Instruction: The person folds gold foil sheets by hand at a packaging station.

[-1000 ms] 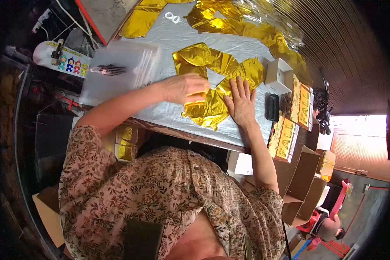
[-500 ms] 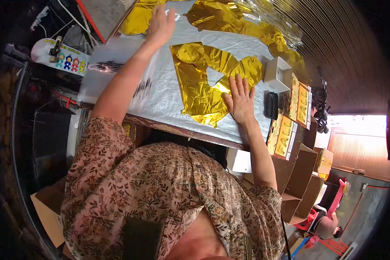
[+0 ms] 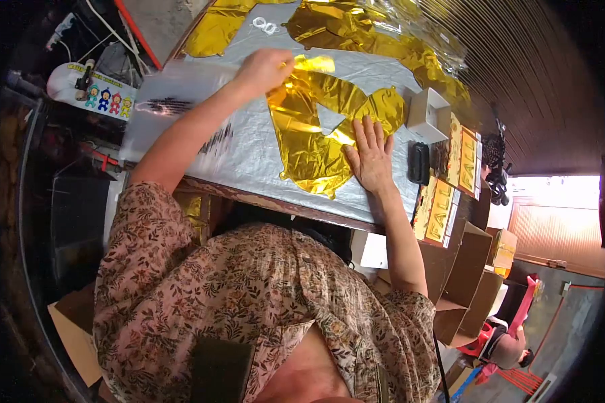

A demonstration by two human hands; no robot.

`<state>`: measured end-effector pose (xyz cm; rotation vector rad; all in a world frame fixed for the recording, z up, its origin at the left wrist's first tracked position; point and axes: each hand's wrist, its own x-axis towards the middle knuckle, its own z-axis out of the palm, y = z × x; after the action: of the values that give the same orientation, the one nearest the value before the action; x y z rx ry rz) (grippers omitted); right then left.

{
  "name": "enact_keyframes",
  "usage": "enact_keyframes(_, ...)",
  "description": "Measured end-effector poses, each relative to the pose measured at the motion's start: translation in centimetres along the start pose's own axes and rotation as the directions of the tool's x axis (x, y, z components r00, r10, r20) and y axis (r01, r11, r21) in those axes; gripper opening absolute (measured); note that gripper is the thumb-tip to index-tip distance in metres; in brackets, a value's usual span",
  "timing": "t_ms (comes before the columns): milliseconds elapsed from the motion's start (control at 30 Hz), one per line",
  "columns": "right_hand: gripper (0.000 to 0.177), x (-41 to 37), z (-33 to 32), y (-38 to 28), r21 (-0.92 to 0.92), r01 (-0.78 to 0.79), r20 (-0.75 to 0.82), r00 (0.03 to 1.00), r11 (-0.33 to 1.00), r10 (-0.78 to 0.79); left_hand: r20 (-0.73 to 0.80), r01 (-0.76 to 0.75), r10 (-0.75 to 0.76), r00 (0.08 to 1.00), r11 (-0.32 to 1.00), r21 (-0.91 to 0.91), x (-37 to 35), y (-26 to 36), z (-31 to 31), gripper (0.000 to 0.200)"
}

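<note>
A flat gold foil balloon (image 3: 309,151) with a small triangular opening lies on the silver-grey covered table (image 3: 249,151). My left hand (image 3: 265,70) is closed at its upper left corner, pinching the foil, which is lifted and folded there. Flat on the lower right part of the balloon, my right hand (image 3: 371,161) rests palm down with its fingers stretched out. Beyond my left hand, thin white rings (image 3: 265,25) lie on the table cover.
More gold foil pieces (image 3: 336,30) lie along the far side. At the right are an open white box (image 3: 429,114), a black case (image 3: 419,163) and "FALL" packages (image 3: 442,211). Clear plastic sheets (image 3: 165,104) lie at the left. Another person (image 3: 507,348) sits at the lower right.
My left hand has come down and right from the far foil, closed, and now lifts the balloon's upper left corner. The white rings are uncovered. My right hand has stayed in place.
</note>
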<state>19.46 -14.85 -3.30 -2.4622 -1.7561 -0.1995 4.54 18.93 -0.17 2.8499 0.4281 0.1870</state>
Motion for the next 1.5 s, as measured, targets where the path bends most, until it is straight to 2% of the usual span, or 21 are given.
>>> enact_keyframes(67,0.067,0.0,0.0,0.0,-0.009,-0.004,0.012,1.0,1.0,0.004,-0.177,0.355,-0.421,0.89,0.881,-0.312,0.9,-1.0,-1.4,0.045)
enact_keyframes(100,0.067,0.0,0.1,0.1,0.008,-0.003,0.01,1.0,1.0,0.003,-0.178,0.356,-0.422,0.889,0.881,-0.312,1.3,-1.9,-1.2,0.045)
enact_keyframes(167,0.067,-0.1,0.2,0.0,0.024,0.003,0.01,1.0,1.0,-0.003,-0.58,0.381,-0.482,0.657,0.876,-0.296,1.8,-3.6,-0.2,0.053)
enact_keyframes(200,0.067,-0.1,0.2,0.1,0.015,0.014,-0.002,1.0,1.0,-0.014,-0.585,0.381,-0.483,0.652,0.875,-0.297,1.5,-2.9,-0.3,0.053)
enact_keyframes(267,0.067,0.0,0.1,0.2,0.005,0.02,-0.024,1.0,1.0,-0.02,-0.469,0.194,-0.285,0.836,0.953,-0.234,-0.2,0.5,-0.4,0.066)
enact_keyframes(333,0.068,0.0,0.0,0.1,0.039,0.013,0.0,1.0,0.999,-0.013,-0.389,-0.034,0.01,0.921,0.998,-0.057,-1.9,2.7,2.0,0.077)
enact_keyframes(367,0.067,0.0,-0.5,-0.1,0.063,-0.015,0.06,0.998,0.998,0.011,-0.393,-0.034,0.011,0.92,0.998,-0.053,-2.8,3.7,2.8,0.077)
enact_keyframes(433,0.068,0.3,-1.2,-0.9,0.013,-0.024,0.058,0.998,1.0,0.023,-0.186,0.03,-0.016,0.982,0.997,0.07,-4.2,4.6,3.9,0.08)
enact_keyframes(533,0.07,1.3,-2.3,-3.5,0.008,0.027,0.011,1.0,1.0,-0.027,-0.07,0.041,-0.04,0.997,0.999,0.014,-4.6,3.9,4.5,0.083)
enact_keyframes(567,0.07,1.6,-2.6,-4.5,0.037,0.079,0.011,0.997,0.996,-0.08,-0.07,0.054,-0.053,0.996,0.998,0.02,-4.6,3.5,4.2,0.083)
enact_keyframes(633,0.071,1.7,-1.9,-5.5,0.04,0.148,0.057,0.987,0.988,-0.15,-0.071,-0.006,-0.006,0.997,0.987,-0.163,-4.4,2.9,2.8,0.079)
enact_keyframes(667,0.071,1.5,-1.8,-5.7,0.042,0.155,0.057,0.986,0.987,-0.157,-0.076,-0.037,0.018,0.997,0.966,-0.255,-4.4,2.4,2.3,0.077)
enact_keyframes(700,0.07,1.4,-1.8,-5.8,0.079,0.133,0.086,0.986,0.988,-0.14,-0.229,-0.119,0.046,0.972,0.941,-0.317,-4.3,0.8,2.1,0.069)
enact_keyframes(767,0.069,1.4,-2.0,-6.0,0.127,0.095,0.133,0.985,0.987,-0.112,-0.207,-0.139,0.061,0.976,0.911,-0.389,-5.1,-3.7,-2.3,0.052)
enact_keyframes(833,0.068,1.7,-2.8,-6.3,0.166,0.103,0.142,0.982,0.981,-0.127,-0.169,0.038,-0.101,0.98,0.939,-0.341,-5.1,-11.1,-4.0,0.037)
enact_keyframes(933,0.066,4.0,-3.9,-6.9,0.214,0.105,0.128,0.983,0.971,-0.134,-0.148,0.085,-0.151,0.977,0.921,-0.381,-6.5,-19.4,-5.7,0.031)
enact_keyframes(1000,0.066,7.4,-4.8,-7.5,0.356,0.18,0.04,0.977,0.917,-0.207,-0.148,0.023,-0.102,0.984,0.889,-0.457,-6.9,-22.8,-5.5,0.031)
enact_keyframes(1167,0.047,18.4,-4.6,-10.4,0.5,0.355,-0.132,0.933,0.79,-0.336,-0.174,-0.077,-0.008,0.985,0.875,-0.478,-6.5,-25.3,-3.6,0.028)
enact_keyframes(1333,0.036,29.2,0.5,-13.4,0.585,0.467,-0.227,0.879,0.663,-0.419,-0.153,0.102,-0.204,0.967,0.859,-0.501,-5.8,-24.6,-3.3,0.022)
enact_keyframes(1467,0.041,34.3,1.8,-17.3,0.622,0.419,-0.21,0.903,0.661,-0.375,-0.212,0.108,-0.226,0.951,0.884,-0.455,-5.0,-24.7,-3.2,0.019)
enact_keyframes(1500,0.044,34.8,1.5,-18.5,0.695,0.301,-0.081,0.935,0.652,-0.345,-0.119,0.167,-0.26,0.958,0.847,-0.505,-4.8,-24.9,-3.6,0.022)
